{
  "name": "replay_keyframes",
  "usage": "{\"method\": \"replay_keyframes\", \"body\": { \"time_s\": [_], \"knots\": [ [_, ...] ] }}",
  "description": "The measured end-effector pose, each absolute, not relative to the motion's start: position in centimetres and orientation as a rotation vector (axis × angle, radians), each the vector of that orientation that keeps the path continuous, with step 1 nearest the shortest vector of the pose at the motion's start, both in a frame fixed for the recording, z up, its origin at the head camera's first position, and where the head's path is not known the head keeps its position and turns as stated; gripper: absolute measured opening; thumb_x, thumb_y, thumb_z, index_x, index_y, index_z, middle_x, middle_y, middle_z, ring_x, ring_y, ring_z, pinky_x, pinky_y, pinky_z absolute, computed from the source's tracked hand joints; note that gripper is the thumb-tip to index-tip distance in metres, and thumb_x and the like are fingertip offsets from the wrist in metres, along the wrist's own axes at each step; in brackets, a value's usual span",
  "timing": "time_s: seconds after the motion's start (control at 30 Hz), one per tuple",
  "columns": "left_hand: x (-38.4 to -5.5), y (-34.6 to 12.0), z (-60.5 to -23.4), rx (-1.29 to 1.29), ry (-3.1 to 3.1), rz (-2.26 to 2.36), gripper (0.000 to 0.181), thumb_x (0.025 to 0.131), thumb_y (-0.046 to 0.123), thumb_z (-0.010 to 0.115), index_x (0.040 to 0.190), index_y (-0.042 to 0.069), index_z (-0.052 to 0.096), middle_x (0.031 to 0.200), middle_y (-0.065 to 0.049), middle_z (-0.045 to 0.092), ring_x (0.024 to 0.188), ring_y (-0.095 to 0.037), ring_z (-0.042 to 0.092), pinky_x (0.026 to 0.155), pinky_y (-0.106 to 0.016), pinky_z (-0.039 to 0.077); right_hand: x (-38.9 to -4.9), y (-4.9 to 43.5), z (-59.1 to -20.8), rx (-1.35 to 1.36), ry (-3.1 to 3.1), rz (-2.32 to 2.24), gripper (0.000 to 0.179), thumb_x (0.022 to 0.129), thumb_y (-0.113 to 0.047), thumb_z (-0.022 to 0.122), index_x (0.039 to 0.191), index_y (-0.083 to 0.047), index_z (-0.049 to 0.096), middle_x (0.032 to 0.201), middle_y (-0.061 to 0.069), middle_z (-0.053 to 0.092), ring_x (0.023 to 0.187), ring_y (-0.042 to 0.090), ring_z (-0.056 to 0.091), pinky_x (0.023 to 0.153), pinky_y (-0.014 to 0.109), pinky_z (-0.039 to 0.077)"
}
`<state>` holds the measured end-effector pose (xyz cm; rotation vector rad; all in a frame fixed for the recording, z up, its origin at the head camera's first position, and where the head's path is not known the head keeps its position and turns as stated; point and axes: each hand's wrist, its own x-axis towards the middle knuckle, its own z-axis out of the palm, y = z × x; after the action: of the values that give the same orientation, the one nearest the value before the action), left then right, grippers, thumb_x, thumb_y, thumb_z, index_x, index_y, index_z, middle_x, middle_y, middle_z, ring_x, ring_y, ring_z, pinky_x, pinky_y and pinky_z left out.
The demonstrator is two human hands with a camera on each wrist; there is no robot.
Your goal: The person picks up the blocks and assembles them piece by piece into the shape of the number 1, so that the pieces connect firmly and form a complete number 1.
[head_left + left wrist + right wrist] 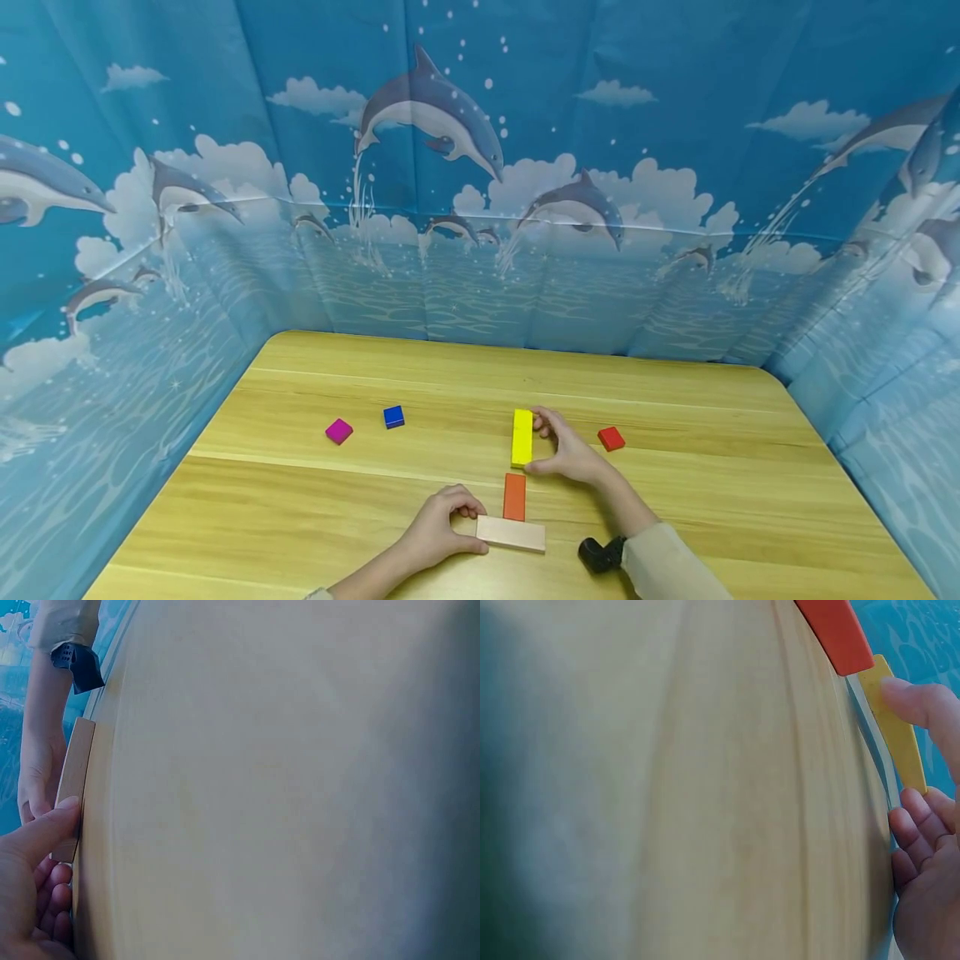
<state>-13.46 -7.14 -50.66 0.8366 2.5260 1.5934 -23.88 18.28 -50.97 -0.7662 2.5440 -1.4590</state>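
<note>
In the head view my left hand (pixel 441 525) pinches the left end of a plain wooden block (pixel 512 533), which lies crosswise near the front of the table. Its thumb (pixel 56 829) overlaps the block in the left wrist view. Standing out from that block's far side is an orange-red block (pixel 514 497), lengthwise. Beyond it, my right hand (pixel 566 450) holds a yellow block (pixel 522 437) by its two ends, thumb at the near end and fingers at the far one. The yellow block is nearly in line with the orange-red one, a small gap showing between them.
A magenta block (pixel 339 431) and a blue block (pixel 393 417) lie at the left of the wooden table (pixel 675 483). To the right of my right hand is a small red block (pixel 611 438). A black wrist-worn device (pixel 600 554) sits at the right cuff. Dolphin-print curtains (pixel 465 275) surround the table.
</note>
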Motion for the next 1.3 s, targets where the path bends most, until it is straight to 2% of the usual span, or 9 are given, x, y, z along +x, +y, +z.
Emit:
{"method": "replay_keyframes", "body": {
  "time_s": [0.17,0.3,0.53,0.67,0.8,0.93,1.07,1.3],
  "knots": [
    [-14.5,-7.3,-53.2,0.843,2.538,1.584,0.031,0.063,0.021,0.083,0.087,0.012,0.065,0.081,0.000,0.058,0.077,-0.014,0.050,0.071,-0.020,0.043,-22.7,17.5,-48.6,-0.794,2.526,-1.448,0.081,0.070,-0.005,0.076,0.133,0.012,0.028,0.110,0.021,0.042,0.099,0.032,0.038,0.087,0.040,0.035],
    [-14.7,-7.5,-53.4,0.850,2.530,1.591,0.032,0.063,0.026,0.083,0.087,0.015,0.065,0.081,0.003,0.057,0.078,-0.009,0.049,0.071,-0.020,0.043,-22.2,17.2,-47.7,-0.793,2.527,-1.406,0.078,0.071,-0.004,0.075,0.131,0.014,0.029,0.110,0.024,0.042,0.099,0.034,0.038,0.087,0.040,0.035],
    [-14.2,-7.3,-52.6,0.816,2.551,1.574,0.030,0.062,0.017,0.083,0.086,0.011,0.065,0.080,-0.003,0.058,0.077,-0.017,0.051,0.071,-0.021,0.043,-23.2,17.5,-49.0,-0.778,2.543,-1.361,0.077,0.071,-0.006,0.076,0.131,0.011,0.032,0.110,0.021,0.042,0.101,0.032,0.039,0.088,0.040,0.035],
    [-13.5,-7.1,-50.7,0.828,2.543,1.594,0.029,0.062,0.008,0.082,0.085,0.004,0.065,0.079,-0.010,0.058,0.077,-0.025,0.051,0.070,-0.020,0.043,-24.2,17.9,-50.6,-0.781,2.574,-1.306,0.080,0.071,-0.013,0.078,0.134,0.005,0.031,0.110,0.013,0.042,0.102,0.026,0.038,0.089,0.040,0.034],
    [-13.0,-7.0,-49.1,0.831,2.534,1.593,0.028,0.063,0.007,0.082,0.084,0.002,0.064,0.079,-0.011,0.057,0.077,-0.024,0.051,0.070,-0.020,0.043,-24.7,18.2,-51.2,-0.755,2.565,-1.289,0.083,0.071,-0.021,0.079,0.136,0.000,0.031,0.111,0.008,0.042,0.103,0.022,0.037,0.090,0.039,0.033],
    [-12.9,-7.1,-48.9,0.843,2.530,1.595,0.028,0.063,0.007,0.081,0.085,0.002,0.064,0.079,-0.011,0.058,0.077,-0.026,0.051,0.070,-0.019,0.043,-24.6,18.2,-51.0,-0.734,2.564,-1.292,0.074,0.080,-0.028,0.071,0.136,0.000,0.032,0.110,0.007,0.042,0.102,0.021,0.037,0.090,0.039,0.034],
    [-13.0,-7.1,-49.1,0.846,2.521,1.596,0.028,0.063,0.007,0.081,0.085,0.001,0.065,0.080,-0.012,0.058,0.077,-0.027,0.052,0.070,-0.019,0.043,-24.5,18.1,-51.0,-0.745,2.586,-1.276,0.063,0.089,-0.028,0.060,0.135,0.002,0.031,0.109,0.007,0.041,0.101,0.021,0.037,0.089,0.037,0.034],
    [-13.1,-7.2,-49.1,0.838,2.521,1.595,0.028,0.063,0.007,0.081,0.086,0.001,0.065,0.080,-0.012,0.058,0.077,-0.026,0.052,0.070,-0.019,0.043,-24.5,18.0,-51.1,-0.708,2.570,-1.316,0.062,0.086,-0.026,0.064,0.133,0.000,0.035,0.110,0.007,0.043,0.102,0.022,0.038,0.089,0.038,0.034]
  ]
}}
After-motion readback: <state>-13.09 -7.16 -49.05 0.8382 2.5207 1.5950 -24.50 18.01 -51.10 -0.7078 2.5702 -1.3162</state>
